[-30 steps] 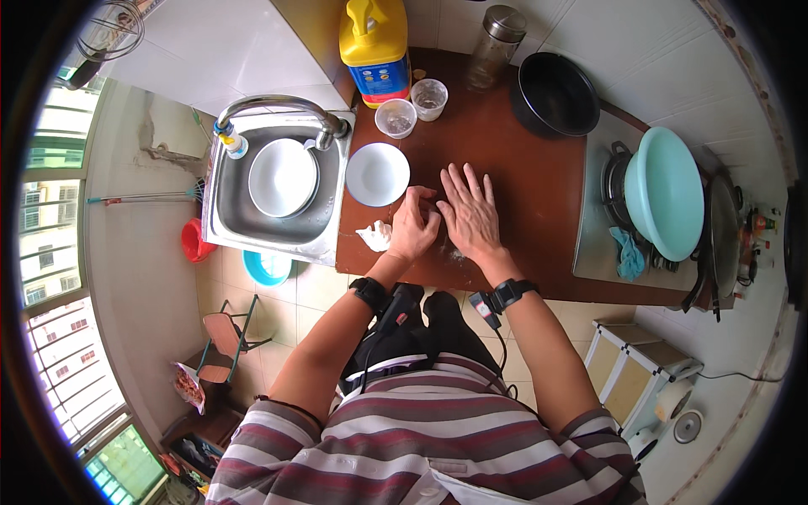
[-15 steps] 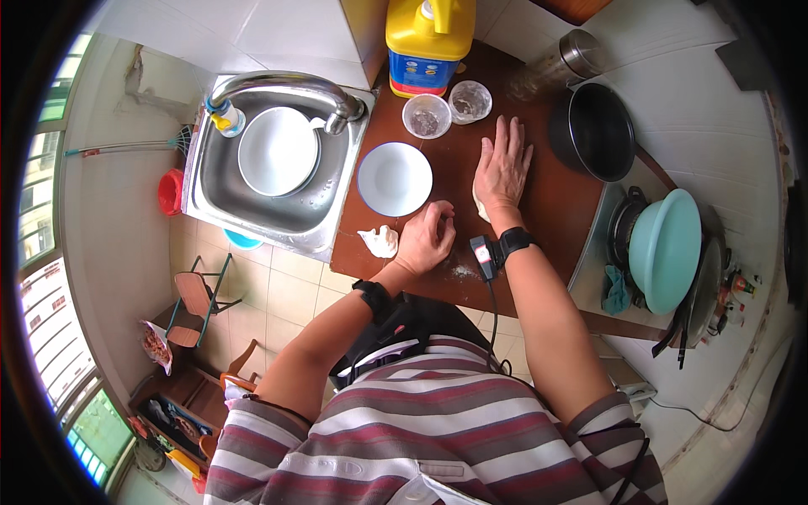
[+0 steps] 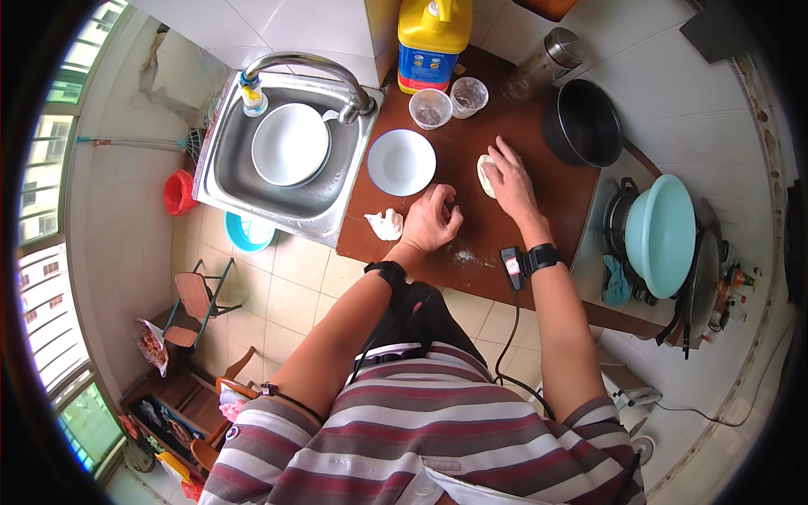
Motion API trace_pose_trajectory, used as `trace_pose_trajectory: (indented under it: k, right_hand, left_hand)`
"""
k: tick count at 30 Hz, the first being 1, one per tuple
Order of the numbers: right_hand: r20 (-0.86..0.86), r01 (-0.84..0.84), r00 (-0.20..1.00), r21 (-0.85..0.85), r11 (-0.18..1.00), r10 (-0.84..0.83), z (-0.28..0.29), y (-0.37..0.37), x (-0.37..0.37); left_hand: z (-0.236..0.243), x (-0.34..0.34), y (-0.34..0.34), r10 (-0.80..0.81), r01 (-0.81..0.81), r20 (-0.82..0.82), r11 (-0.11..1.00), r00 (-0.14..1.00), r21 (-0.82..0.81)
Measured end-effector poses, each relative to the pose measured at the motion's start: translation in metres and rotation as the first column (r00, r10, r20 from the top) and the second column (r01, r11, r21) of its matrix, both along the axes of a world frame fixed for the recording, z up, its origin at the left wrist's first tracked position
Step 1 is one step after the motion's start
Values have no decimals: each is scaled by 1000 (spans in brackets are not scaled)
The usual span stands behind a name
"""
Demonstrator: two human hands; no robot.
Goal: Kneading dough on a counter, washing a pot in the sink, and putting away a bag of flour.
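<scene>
Cream round dough disc (image 3: 486,177) lies at one o'clock from my half-curled left hand (image 3: 430,220), contents unseen. My right hand (image 3: 514,187), fingers parted, covers its edge, grip unverified. Likely soft, light; support rim broadly.

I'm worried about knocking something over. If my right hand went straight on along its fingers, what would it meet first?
Probably the rightmost clear cup, across the brown counter. Your right hand points near the cup's right edge, so a graze is possible; hand height is unclear.
</scene>
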State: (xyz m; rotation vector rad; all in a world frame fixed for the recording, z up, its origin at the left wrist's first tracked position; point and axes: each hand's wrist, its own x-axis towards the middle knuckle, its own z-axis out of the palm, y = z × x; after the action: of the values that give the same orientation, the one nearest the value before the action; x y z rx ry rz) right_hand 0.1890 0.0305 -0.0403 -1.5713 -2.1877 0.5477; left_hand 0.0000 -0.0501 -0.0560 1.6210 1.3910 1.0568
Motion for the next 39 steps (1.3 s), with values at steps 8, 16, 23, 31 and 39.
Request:
trace_pose_trajectory:
  k: [8, 16, 23, 31, 39]
  right_hand:
    - [-26, 86, 996, 297, 951, -82, 27, -93, -20]
    - [32, 288, 954, 174, 942, -298, 8, -15, -50]
    - [288, 296, 903, 123, 947, -319, -13, -36, -57]
    - [224, 366, 889, 177, 914, -400, -24, 43, -50]
    - [-259, 408, 905, 308, 859, -336, -25, 70, -42]
  left_hand:
    - [-5, -3, -5, 10, -10, -8, 1000, 1000, -21]
    - [3, 0, 3, -11, 10, 29, 1000, 1000, 28]
    - [3, -5, 0, -26, 26, 35, 1000, 999, -5]
    - [5, -5, -3, -37, 41, 43, 996, 998, -77]
    - [6, -4, 3, -30, 30, 36, 999, 999, -22]
